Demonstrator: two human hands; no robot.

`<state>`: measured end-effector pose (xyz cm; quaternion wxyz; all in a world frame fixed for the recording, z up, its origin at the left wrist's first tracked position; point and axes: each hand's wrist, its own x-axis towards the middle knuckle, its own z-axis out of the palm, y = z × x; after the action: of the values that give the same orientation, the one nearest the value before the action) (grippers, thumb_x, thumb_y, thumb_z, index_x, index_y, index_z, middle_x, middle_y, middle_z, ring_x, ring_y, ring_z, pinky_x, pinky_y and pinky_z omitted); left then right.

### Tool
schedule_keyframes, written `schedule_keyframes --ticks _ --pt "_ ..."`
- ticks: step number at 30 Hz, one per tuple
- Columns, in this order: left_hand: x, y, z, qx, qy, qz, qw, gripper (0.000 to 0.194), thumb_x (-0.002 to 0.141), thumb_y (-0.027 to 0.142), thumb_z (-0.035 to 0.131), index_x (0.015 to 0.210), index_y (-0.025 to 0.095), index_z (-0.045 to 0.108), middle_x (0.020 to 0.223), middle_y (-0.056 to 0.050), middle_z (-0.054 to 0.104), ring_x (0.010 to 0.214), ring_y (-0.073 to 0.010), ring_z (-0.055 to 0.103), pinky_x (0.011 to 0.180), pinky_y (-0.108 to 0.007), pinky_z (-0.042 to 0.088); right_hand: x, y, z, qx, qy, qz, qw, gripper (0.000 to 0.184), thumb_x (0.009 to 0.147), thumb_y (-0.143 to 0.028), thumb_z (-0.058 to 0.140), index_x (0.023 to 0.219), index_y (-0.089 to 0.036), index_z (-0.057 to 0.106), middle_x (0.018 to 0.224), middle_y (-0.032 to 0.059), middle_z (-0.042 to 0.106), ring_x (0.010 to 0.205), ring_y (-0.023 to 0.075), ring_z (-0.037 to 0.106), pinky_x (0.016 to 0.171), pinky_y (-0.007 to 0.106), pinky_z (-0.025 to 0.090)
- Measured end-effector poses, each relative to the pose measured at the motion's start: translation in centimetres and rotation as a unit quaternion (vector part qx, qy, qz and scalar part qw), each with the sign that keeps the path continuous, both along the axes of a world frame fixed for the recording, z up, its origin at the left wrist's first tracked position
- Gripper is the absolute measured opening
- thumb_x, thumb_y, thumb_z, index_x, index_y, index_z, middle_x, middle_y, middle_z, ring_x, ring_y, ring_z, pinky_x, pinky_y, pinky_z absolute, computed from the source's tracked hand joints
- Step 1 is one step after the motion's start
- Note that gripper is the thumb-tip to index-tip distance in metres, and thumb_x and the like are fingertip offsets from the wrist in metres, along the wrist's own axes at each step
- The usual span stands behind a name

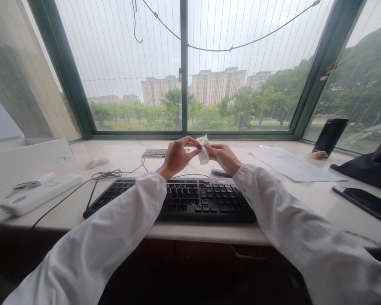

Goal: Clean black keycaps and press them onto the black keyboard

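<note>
Both hands are raised above the back edge of a black keyboard [184, 199]. My left hand [177, 156] pinches a small dark keycap [200, 147] between thumb and fingertips. A crumpled white tissue [203, 156] is gripped by my right hand [224, 157] and touches the keycap. Below the right hand, a small slim object [220, 173] lies behind the keyboard, partly hidden and too small to name. Behind my left hand, a group of small grey pieces, possibly keycaps, [154, 153] sits on the white desk [127, 228].
A power strip [41, 195], a white box [28, 154] and a coiled cable [107, 174] are on the left. Crumpled clear plastic [97, 162] lies behind the cable. Paper sheets [292, 163], a phone [365, 203] and a dark upright object [330, 135] are on the right.
</note>
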<state>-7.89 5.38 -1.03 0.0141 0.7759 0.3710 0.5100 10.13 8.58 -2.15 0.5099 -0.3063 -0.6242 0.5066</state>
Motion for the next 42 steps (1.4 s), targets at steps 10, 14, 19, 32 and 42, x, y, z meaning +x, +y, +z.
schedule_keyframes --ticks 10,14,19,32,42 --pt "0.2 0.2 -0.4 -0.006 -0.026 -0.016 1.000 0.023 0.084 0.035 0.066 0.103 0.021 0.069 0.111 -0.005 0.068 0.055 -0.0059 0.056 0.048 -0.018 0.047 0.1 -0.1 -0.1 -0.010 0.042 0.117 0.992 0.042 0.072 -0.047 0.076 0.099 -0.015 0.074 0.102 0.0091 0.072 0.101 0.0211 0.063 0.091 0.033 0.048" --pt "0.4 0.2 -0.5 0.012 -0.009 0.000 1.000 0.020 0.082 0.030 0.069 0.099 0.020 0.071 0.105 -0.006 0.067 0.059 -0.0067 0.054 0.053 -0.019 0.048 0.2 0.4 -0.6 -0.021 0.012 0.114 0.993 0.049 0.069 -0.053 0.077 0.096 -0.012 0.075 0.096 0.0103 0.072 0.092 0.0193 0.063 0.085 0.031 0.047" --pt "0.3 0.1 -0.4 0.025 0.035 0.017 0.999 0.018 0.079 0.024 0.070 0.097 0.020 0.070 0.101 -0.003 0.068 0.056 -0.0068 0.054 0.057 -0.021 0.050 0.9 1.1 -0.8 -0.038 -0.045 0.076 0.995 0.053 0.063 -0.057 0.078 0.085 -0.010 0.075 0.080 0.0078 0.070 0.076 0.0150 0.059 0.076 0.029 0.044" --pt "-0.2 0.0 0.3 0.026 0.069 0.063 0.995 0.012 0.079 0.021 0.069 0.091 0.021 0.068 0.094 0.001 0.073 0.080 -0.0153 0.068 0.076 -0.027 0.053 3.5 3.0 0.1 0.085 -0.345 -0.158 0.921 0.055 0.075 -0.068 0.058 0.076 -0.014 0.070 0.069 0.0050 0.065 0.061 0.0143 0.053 0.057 0.027 0.035" --pt "-0.2 0.2 0.0 0.016 0.063 0.041 0.997 0.019 0.074 0.026 0.077 0.088 0.021 0.065 0.090 0.002 0.073 0.075 -0.0135 0.067 0.073 -0.027 0.051 4.7 2.2 0.5 0.159 -0.514 -0.289 0.792 0.054 0.085 -0.059 0.055 0.105 -0.011 0.069 0.084 0.0129 0.072 0.078 0.0222 0.065 0.069 0.031 0.045"
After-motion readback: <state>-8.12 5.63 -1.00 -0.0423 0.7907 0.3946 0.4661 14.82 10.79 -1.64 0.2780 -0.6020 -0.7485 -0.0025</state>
